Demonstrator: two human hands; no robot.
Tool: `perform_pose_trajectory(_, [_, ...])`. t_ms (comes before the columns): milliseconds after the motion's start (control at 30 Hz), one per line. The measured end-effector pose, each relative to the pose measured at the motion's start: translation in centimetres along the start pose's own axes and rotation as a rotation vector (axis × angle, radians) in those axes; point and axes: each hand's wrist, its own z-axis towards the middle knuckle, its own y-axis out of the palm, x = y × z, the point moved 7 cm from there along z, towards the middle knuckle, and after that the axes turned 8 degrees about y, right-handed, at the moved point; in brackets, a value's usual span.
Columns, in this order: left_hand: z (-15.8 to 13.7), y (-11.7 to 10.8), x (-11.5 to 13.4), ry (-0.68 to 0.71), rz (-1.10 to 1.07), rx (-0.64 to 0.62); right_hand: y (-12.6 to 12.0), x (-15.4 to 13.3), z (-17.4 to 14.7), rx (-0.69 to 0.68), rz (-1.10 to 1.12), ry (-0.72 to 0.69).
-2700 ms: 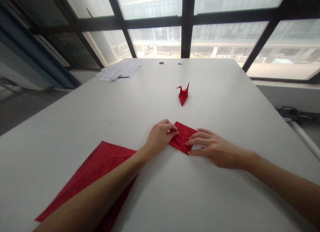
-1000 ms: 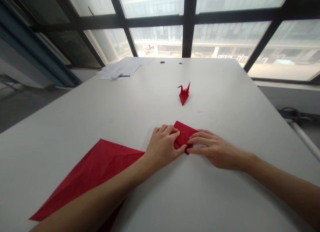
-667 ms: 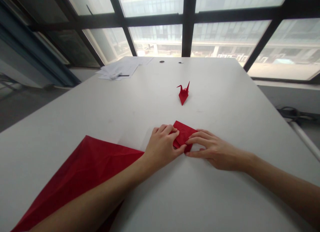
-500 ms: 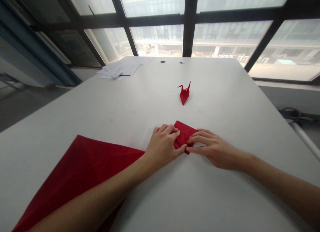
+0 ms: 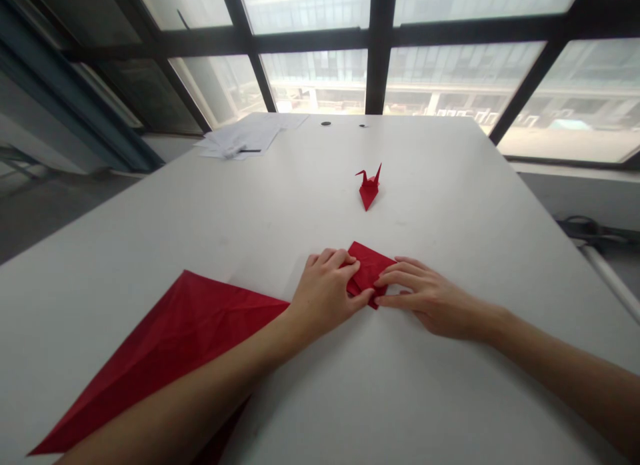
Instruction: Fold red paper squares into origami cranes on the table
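A small piece of folded red paper (image 5: 369,263) lies flat on the white table, with one corner pointing away from me and one toward me. My left hand (image 5: 327,285) grips its left side, fingers curled over the edge and thumb along the near edge. From the right, my right hand (image 5: 425,295) pinches the near right edge, with its thumb and fingertips close to my left thumb. Under my left forearm lies a large creased red sheet of paper (image 5: 185,325), partly hidden by the arm. A folded red paper crane (image 5: 369,190) stands beyond the hands.
White paper sheets (image 5: 250,131) with a dark pen-like item (image 5: 250,151) lie at the far left of the white table (image 5: 450,198). Two small round dark spots, one of them a hole-like disc (image 5: 326,124), sit near the far edge. Windows rise behind the table.
The large red sheet's far left corner has shifted to the right, and its near left corner has come into view. Both hands and the folded paper have hardly moved.
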Motion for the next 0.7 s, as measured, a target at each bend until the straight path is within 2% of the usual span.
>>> perform_pose_trajectory(700, [-0.1, -0.2, 0.2, -0.01, 0.001, 0.017, -0.2, -1.6, 0.2, -0.028, -0.161, -0.094])
